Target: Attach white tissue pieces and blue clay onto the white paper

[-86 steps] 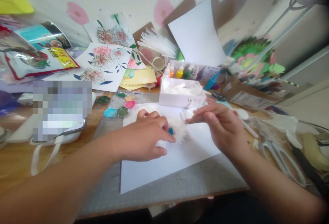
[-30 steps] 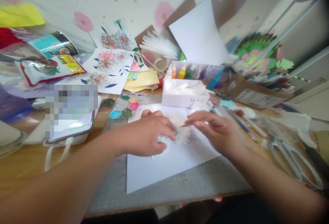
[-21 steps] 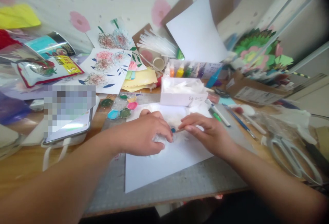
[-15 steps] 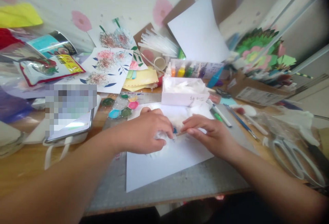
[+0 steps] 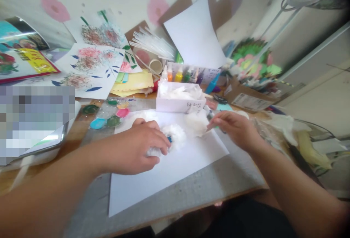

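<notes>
My left hand (image 5: 143, 143) is curled over the near left side of a fluffy white ring (image 5: 178, 137), with white fluff showing between thumb and fingers. A small blue piece (image 5: 169, 139) sits at the ring's centre, partly hidden by my fingertips. The ring lies on a white sheet of paper (image 5: 136, 190). To the right, my right hand (image 5: 235, 127) is raised beside a loose white fluffy clump (image 5: 197, 123). Its thumb and fingers are pinched together; whether they hold a bit of fluff is too blurred to tell.
A white box (image 5: 177, 103) of white fluff stands behind the paper. Paint bottles (image 5: 179, 74) line up behind it. Left are paint wells (image 5: 113, 121), a phone (image 5: 58, 141) and flower paintings (image 5: 93, 70). A cardboard box (image 5: 244, 97) stands right, on the desk with a grey mat (image 5: 90, 198).
My right hand has pulled away from the ring to the right, uncovering more of it. The left hand stays at the ring. The whole view has shifted rightward.
</notes>
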`<state>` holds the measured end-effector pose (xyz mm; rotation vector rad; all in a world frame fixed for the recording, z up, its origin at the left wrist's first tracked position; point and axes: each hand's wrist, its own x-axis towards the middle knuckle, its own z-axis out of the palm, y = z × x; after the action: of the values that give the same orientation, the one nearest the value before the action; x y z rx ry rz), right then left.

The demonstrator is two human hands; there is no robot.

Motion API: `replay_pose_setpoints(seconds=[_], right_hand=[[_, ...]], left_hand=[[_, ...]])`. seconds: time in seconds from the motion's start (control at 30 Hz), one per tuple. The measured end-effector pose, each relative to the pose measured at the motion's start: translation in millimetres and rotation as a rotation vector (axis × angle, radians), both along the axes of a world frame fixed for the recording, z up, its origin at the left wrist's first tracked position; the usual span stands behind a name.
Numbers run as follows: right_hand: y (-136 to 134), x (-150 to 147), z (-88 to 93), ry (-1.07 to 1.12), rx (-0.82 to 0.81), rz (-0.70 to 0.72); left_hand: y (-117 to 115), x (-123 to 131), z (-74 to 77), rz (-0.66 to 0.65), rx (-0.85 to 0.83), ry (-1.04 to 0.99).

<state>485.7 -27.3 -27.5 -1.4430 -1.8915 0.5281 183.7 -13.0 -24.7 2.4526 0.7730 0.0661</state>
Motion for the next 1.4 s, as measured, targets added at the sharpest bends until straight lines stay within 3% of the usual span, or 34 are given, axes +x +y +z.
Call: replay_pose_setpoints(seconds=[0.33, 0.47, 0.57, 0.83, 1.13, 1.4], right_hand=[[7, 2, -9.5, -0.077, 0.086, -0.141], [21, 6, -23.0, 0.141, 0.125, -0.207], [31, 5, -32.1, 0.261, 0.121, -0.182], [41, 7, -43.1, 0.292, -0.040, -0.125], [34, 1, -28.4, 0.486, -0.012, -0.135], [30, 5, -31.2, 0.347, -0.092, -0.057]], left_hand=[[0, 0, 0.1, 0.027, 0.022, 0.003], [0, 1, 0.5, 0.028, 0.032, 0.014], [2, 1, -1.9, 0.020, 0.040, 0.007], [1, -1, -1.2, 0.019, 0.038, -0.010], [0, -2, 0.4, 0.011, 0.019, -0.024], [0, -2, 1.1, 0.014, 0.010, -0.009]])
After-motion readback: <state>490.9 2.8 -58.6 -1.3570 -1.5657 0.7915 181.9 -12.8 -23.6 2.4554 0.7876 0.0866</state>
